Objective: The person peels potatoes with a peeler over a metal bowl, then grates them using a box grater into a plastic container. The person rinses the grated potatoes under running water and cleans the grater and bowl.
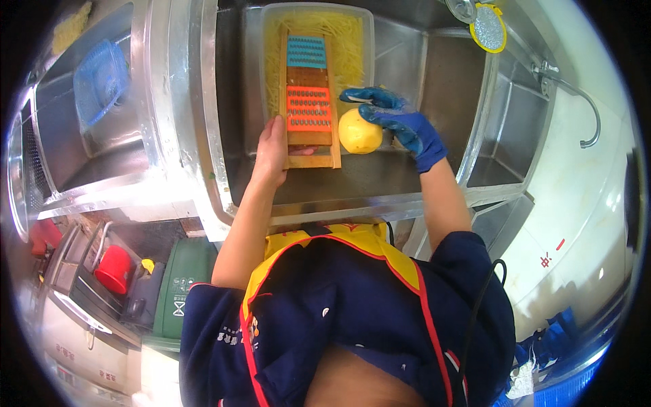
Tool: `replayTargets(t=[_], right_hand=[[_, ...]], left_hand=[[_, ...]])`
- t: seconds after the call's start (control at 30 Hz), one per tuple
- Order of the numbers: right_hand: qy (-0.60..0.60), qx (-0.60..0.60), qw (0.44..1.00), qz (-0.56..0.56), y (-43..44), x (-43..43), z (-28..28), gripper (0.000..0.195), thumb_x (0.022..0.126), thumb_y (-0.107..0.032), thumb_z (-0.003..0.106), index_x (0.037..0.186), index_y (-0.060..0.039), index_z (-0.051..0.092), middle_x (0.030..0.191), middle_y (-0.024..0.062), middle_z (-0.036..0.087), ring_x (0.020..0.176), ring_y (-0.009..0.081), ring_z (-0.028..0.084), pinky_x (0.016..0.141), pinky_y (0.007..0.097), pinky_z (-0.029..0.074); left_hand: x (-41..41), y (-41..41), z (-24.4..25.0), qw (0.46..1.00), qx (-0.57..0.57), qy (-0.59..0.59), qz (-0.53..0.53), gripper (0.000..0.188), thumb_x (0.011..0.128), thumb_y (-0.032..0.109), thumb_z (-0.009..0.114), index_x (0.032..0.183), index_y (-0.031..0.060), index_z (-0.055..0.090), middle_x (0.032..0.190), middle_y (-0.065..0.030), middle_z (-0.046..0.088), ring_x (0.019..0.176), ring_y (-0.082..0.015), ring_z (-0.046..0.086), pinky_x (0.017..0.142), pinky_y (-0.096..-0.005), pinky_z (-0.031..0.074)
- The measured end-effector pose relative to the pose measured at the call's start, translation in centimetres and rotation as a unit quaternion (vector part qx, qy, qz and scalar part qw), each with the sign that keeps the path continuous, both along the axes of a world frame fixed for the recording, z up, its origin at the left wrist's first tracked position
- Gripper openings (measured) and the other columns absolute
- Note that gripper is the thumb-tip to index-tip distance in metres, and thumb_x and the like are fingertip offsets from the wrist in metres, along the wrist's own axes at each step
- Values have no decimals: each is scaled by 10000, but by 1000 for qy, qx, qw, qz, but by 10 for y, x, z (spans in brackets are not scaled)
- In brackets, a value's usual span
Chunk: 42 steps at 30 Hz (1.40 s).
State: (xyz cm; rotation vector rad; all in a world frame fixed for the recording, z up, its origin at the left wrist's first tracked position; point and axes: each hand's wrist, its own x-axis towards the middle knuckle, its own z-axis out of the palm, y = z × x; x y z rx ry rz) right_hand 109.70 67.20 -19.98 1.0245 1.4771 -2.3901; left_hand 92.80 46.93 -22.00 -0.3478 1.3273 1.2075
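My bare left hand (274, 147) grips the lower left side of a wooden-framed grater (308, 138), its fingers partly hidden beneath the frame. The grater has a blue toothed plate and an orange one, and its upper part lies over a clear plastic tub (370, 51). Pale yellow shreds (351, 43) fill much of the tub. Just right of the orange plate, my right hand (399, 122), in a blue coated glove, holds a peeled yellow potato (360, 133) between thumb and fingers.
The tub is in a steel sink (351, 191). A blue plastic basket (101, 81) sits in the left basin. At the upper right are a yellow-rimmed scouring pad (488, 28) and a curved faucet (592, 112). A green bin (175, 285) stands lower left.
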Motion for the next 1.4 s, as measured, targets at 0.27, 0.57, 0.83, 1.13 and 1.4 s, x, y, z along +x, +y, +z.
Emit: replayTargets(t=[0.27,0.57,0.83,1.13,1.4], right_hand=[[-101,49,975,-190,-72,-10,-15,677,846,-322,755,1385,-21,479,1348,133,546,1198,221,545,993,310,445],[19,626,759,180,-55,-49,-7,846,671,-308,815,1402,-68,463,1361,215,508,1239,384,509,1019,429,438],[21,522,830,195,-56,-71,-29,672,702,-371,793,1305,-169,574,1256,165,569,1138,358,561,926,438,485],[-46,533,844,34,-58,-49,-18,562,736,-240,813,1241,-90,618,1205,126,597,1136,307,563,967,400,464],[-58,275,946,-160,-75,-34,8,511,827,-160,766,1284,-34,573,1212,110,605,1097,212,583,923,316,491]], left_hand=[[26,7,-12,999,7,31,31,441,1039,313,335,1294,-40,402,1137,-174,615,691,-259,685,620,-305,587],[32,10,-17,998,18,40,33,448,1038,322,319,1303,-30,404,1152,-158,584,720,-253,679,605,-309,585],[32,9,-28,999,20,-20,28,452,1027,373,374,1282,9,453,1230,-165,576,851,-253,681,697,-336,563],[65,-7,-27,1000,15,6,-4,533,1000,364,510,1419,54,396,1042,-53,578,971,-158,544,875,-307,447],[68,2,-15,980,51,-184,65,332,933,298,604,1138,46,538,877,-22,558,838,-135,511,750,-269,420]])
